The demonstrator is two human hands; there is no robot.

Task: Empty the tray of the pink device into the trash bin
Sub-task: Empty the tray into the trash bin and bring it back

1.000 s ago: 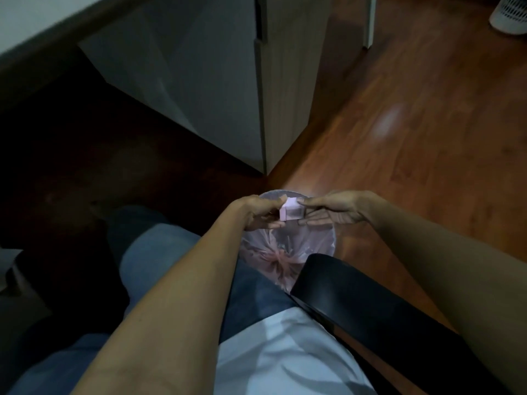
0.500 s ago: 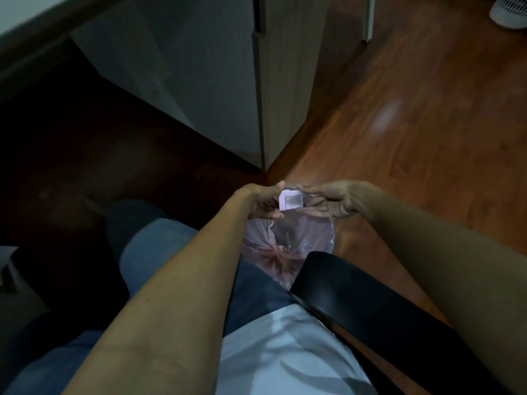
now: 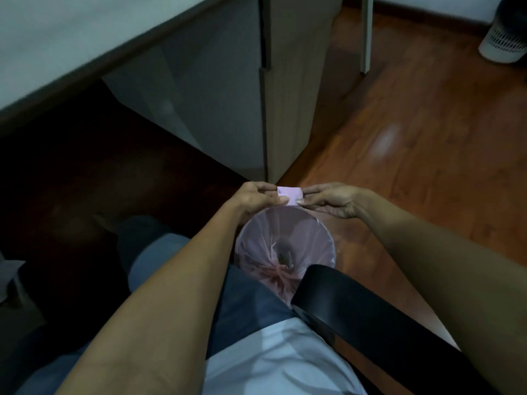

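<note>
Your left hand [image 3: 258,196] and right hand [image 3: 330,199] both pinch the small pink device [image 3: 289,195] between fingertips, one on each side. It now sits past the far rim of the lined trash bin [image 3: 285,246], which lies just below your hands, where earlier it hung over the opening.

The room around me is dim, with a cool grey cast. The wooden floor [image 3: 427,155] on my right catches the most light and shows a soft pale glare patch. To my left, under the desk [image 3: 85,52], everything sinks into near-black shadow with no detail. My forearms look murky and slightly soft. Straight lines bend near the frame's edges, and the far white basket [image 3: 503,44] is blurry.
</note>
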